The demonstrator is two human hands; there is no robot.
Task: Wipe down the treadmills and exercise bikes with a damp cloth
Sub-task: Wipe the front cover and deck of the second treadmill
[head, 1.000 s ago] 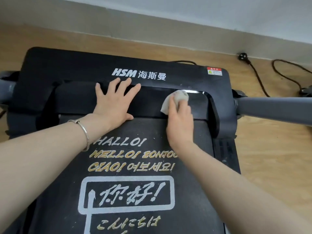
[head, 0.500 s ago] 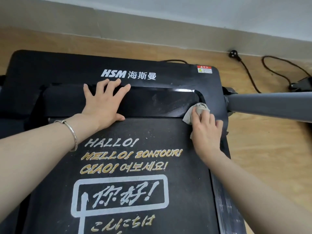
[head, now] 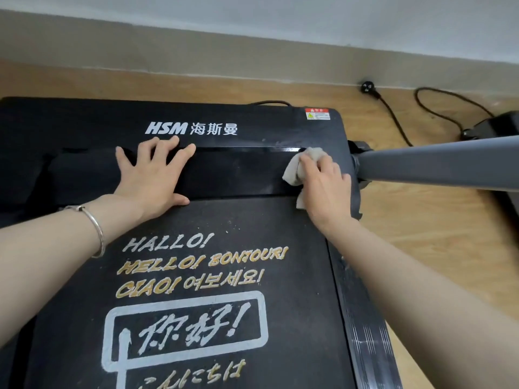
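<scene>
View from above of a black treadmill (head: 84,122) on a wooden floor (head: 421,248). The left hand (head: 151,175), a silver bangle (head: 97,228) on its wrist, lies flat with fingers spread on the glossy strip (head: 238,172) between the motor cover and the printed belt (head: 252,220), as it did a second ago. The right hand (head: 325,189) has its fingers curled round a crumpled pale cloth (head: 295,169), pressing it on the strip's right end by the upper corner. A second ago the cloth was mid-strip; half a second ago it was at the lower right corner. A grey handrail (head: 435,164) juts out just right of that hand.
</scene>
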